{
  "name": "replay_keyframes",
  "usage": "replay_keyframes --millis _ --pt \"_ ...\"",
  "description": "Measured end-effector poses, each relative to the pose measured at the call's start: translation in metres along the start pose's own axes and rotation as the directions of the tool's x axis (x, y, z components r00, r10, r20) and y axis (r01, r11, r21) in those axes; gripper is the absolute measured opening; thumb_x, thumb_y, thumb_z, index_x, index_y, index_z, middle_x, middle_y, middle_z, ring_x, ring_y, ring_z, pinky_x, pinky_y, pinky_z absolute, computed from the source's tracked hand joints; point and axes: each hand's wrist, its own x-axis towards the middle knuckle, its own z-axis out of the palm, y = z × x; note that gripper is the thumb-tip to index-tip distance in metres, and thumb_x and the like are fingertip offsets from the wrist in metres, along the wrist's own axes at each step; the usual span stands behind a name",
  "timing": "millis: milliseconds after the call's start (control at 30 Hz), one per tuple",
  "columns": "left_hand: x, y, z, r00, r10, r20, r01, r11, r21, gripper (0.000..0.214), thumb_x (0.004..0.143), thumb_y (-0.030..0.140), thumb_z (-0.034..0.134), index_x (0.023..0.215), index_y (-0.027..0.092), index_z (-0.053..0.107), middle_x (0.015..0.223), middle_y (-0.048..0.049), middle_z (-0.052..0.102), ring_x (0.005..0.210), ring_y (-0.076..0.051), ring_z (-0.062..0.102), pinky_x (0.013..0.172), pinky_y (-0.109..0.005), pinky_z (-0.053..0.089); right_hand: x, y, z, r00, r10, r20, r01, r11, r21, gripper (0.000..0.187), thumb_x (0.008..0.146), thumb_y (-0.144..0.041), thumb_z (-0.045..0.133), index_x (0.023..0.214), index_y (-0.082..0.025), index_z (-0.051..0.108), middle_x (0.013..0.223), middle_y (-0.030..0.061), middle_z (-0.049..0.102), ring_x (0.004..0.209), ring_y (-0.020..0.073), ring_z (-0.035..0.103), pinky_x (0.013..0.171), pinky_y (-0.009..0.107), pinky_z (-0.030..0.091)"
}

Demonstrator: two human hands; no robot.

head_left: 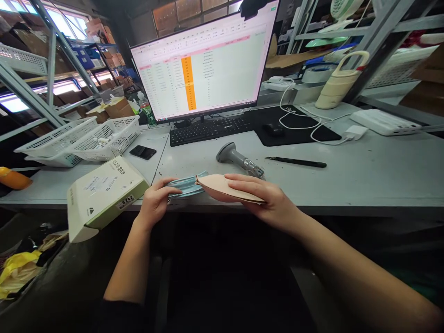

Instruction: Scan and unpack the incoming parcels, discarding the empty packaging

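Observation:
My left hand (157,200) grips the left end of a light blue flat packet (185,186) at the near edge of the grey desk (364,175). My right hand (263,196) holds a flat beige pouch (227,188), thumb on top and fingers under it. The blue packet's right end sits in the pouch's open mouth. Both hands hover just over the desk's front edge. A grey barcode scanner (239,159) lies on the desk right behind my right hand.
An open white and green box (104,194) overhangs the desk edge at the left. Behind are white baskets (86,136), a phone (142,152), keyboard (210,129), monitor (204,64), a mouse on a black mat (294,127), a black pen (296,162) and white cables.

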Motion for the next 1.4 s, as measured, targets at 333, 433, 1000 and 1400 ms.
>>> replay_keyframes --millis 333,433,1000,1400 --pt "0.012 -0.015 0.015 0.938 0.039 -0.345 -0.068 0.995 -0.07 0.017 0.088 0.012 0.064 0.081 0.023 0.076 0.085 -0.0007 0.071 0.079 -0.012 0.068 0.072 -0.023 0.054 0.012 -0.012 -0.001 0.916 -0.175 0.361 0.286 0.916 -0.28 0.06 0.088 -0.002 0.054 0.139 -0.033 0.062 0.141 0.0022 0.061 0.119 0.0221 0.064 0.099 0.037 0.054" --pt "0.013 -0.015 0.018 0.925 0.029 -0.379 -0.071 0.993 -0.099 0.016 0.083 0.01 0.067 0.09 0.022 0.076 0.083 0.0 0.072 0.076 -0.013 0.068 0.07 -0.024 0.054 0.016 -0.02 -0.01 0.898 -0.151 0.413 0.275 0.926 -0.258 0.059 0.089 -0.002 0.053 0.139 -0.032 0.062 0.141 0.0024 0.062 0.119 0.0209 0.064 0.099 0.035 0.054" --pt "0.017 0.019 0.029 0.982 -0.17 0.08 0.188 0.885 -0.426 0.033 0.094 0.027 0.058 0.126 0.025 0.069 0.122 -0.0035 0.073 0.113 -0.022 0.068 0.1 -0.031 0.052 0.037 -0.04 0.032 0.912 -0.078 0.404 0.385 0.505 -0.772 0.046 0.097 -0.016 0.054 0.143 -0.019 0.051 0.143 0.0195 0.053 0.114 0.0297 0.063 0.077 0.035 0.056" --pt "0.033 -0.003 0.029 0.925 -0.343 0.164 0.368 0.695 -0.617 0.039 0.086 0.037 0.065 0.12 0.021 0.073 0.116 -0.0067 0.075 0.112 -0.028 0.068 0.102 -0.04 0.052 0.065 -0.038 0.01 0.876 0.212 0.434 0.211 0.64 -0.739 0.017 0.097 -0.022 0.056 0.091 -0.018 0.071 0.088 0.0049 0.071 0.075 0.0163 0.064 0.063 0.026 0.036"
